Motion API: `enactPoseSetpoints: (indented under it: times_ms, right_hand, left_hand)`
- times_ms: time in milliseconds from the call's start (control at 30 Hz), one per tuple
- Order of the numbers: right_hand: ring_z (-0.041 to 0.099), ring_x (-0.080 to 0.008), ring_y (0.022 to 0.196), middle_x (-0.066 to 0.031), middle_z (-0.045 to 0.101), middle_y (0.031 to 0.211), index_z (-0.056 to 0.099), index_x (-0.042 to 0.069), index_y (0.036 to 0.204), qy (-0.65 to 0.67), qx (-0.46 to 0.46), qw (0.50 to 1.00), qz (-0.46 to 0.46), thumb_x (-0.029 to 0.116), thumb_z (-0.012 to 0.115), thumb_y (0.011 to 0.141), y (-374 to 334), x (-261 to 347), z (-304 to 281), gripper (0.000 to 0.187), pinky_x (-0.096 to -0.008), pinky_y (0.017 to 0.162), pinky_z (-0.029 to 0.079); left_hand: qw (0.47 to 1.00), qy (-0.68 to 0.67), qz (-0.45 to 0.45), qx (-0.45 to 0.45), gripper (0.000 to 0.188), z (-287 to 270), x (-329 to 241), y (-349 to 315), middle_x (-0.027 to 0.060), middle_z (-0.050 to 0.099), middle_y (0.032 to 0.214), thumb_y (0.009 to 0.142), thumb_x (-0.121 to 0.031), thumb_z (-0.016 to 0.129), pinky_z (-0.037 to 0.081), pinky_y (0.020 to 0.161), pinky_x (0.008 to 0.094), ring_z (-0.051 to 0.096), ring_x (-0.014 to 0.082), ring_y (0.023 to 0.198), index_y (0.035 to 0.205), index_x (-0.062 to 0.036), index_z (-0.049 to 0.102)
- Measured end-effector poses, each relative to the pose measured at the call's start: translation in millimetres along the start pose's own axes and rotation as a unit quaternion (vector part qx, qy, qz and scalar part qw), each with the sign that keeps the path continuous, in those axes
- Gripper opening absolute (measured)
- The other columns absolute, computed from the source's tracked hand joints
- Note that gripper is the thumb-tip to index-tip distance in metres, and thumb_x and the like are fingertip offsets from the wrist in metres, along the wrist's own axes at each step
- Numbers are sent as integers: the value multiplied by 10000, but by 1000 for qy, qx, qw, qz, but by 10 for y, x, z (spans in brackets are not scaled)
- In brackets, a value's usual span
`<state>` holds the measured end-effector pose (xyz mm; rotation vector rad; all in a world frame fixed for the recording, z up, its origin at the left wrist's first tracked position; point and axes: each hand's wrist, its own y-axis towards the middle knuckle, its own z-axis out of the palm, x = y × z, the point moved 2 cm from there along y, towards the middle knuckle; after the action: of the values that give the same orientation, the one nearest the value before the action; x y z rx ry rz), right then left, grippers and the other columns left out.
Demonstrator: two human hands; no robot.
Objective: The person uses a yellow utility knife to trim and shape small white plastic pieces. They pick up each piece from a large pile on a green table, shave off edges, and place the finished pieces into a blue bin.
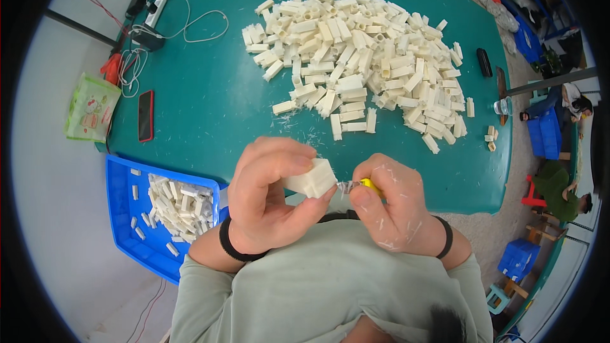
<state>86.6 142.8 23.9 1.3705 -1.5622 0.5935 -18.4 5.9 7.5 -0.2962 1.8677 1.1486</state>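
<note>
Head view, looking down: a small white rectangular plastic block [311, 178] is gripped between the thumb and curled fingers of the left hand [270, 194], which is closed firmly around it. The block is held in the air just above the near edge of the round teal tabletop [210, 101], close to the person's chest. The right hand [391, 206] is closed around a small tool with a yellow handle [368, 184], pinched between thumb and forefinger; the tool's pale tip is brought up against the right end of the block. White shavings are scattered over the back of the right hand. A black band is worn on each wrist, and a pale green sleeved top [330, 286] is seen below the hands.

Beyond the hands, a large heap of similar white plastic blocks [368, 57] is spread over the far and right parts of the tabletop, with a few stray pieces near the right edge. A blue plastic tray [124, 216] holding more white blocks [178, 206] is placed beside the near-left edge of the tabletop, just left of the left hand. Near the left edge a dark phone with a red rim [145, 115] is laid flat, and a white power strip with cables [155, 16] is found at the far-left edge. A green printed bag [91, 108] hangs off the left edge.
</note>
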Motion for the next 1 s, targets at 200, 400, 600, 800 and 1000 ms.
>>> enactPoseSetpoints:
  times_ms: [200, 400, 600, 800, 1000]
  right_hand:
    - [505, -244, 511, -90, 528, 645, 527, 19, 743, -27, -9, 1000, -7, 203, 639, 829, 5, 11, 5, 232, -311, 449, 382]
    - [482, -235, 492, -81, 508, 622, 514, 32, 720, -30, -18, 999, -29, 225, 667, 809, -1, -14, 18, 262, -311, 431, 364]
    - [468, -221, 477, -70, 490, 606, 516, 40, 725, -53, -38, 996, -62, 236, 683, 792, 0, -32, 28, 266, -306, 419, 348]
    - [461, -219, 473, -66, 475, 597, 516, 48, 728, -67, -41, 995, -62, 243, 688, 786, 11, -37, 22, 267, -307, 414, 342]
    - [463, -240, 497, -80, 468, 601, 513, 29, 734, -94, -65, 993, -9, 201, 659, 810, 72, -114, -11, 238, -315, 438, 359]
  left_hand:
    - [1000, 5, -8, 11, 443, -20, -2, -9, 129, 582, 962, 607, 41, 743, 439, 632, 275, 550, 204, 777, 990, -45, 537]
    - [998, -60, -15, 26, 490, -24, 19, -31, 125, 574, 987, 601, 61, 759, 454, 653, 275, 556, 201, 819, 1008, -67, 519]
    - [996, -73, -22, 52, 507, -47, 19, -33, 128, 574, 992, 605, 65, 756, 458, 666, 281, 564, 198, 827, 1024, -74, 506]
    - [993, -90, -37, 65, 495, -45, 28, -42, 120, 582, 982, 619, 59, 747, 456, 676, 285, 572, 194, 826, 1031, -74, 508]
    - [973, -118, 1, 200, 424, 17, -103, -10, 110, 616, 942, 642, 33, 737, 439, 697, 309, 584, 209, 812, 1006, -72, 544]
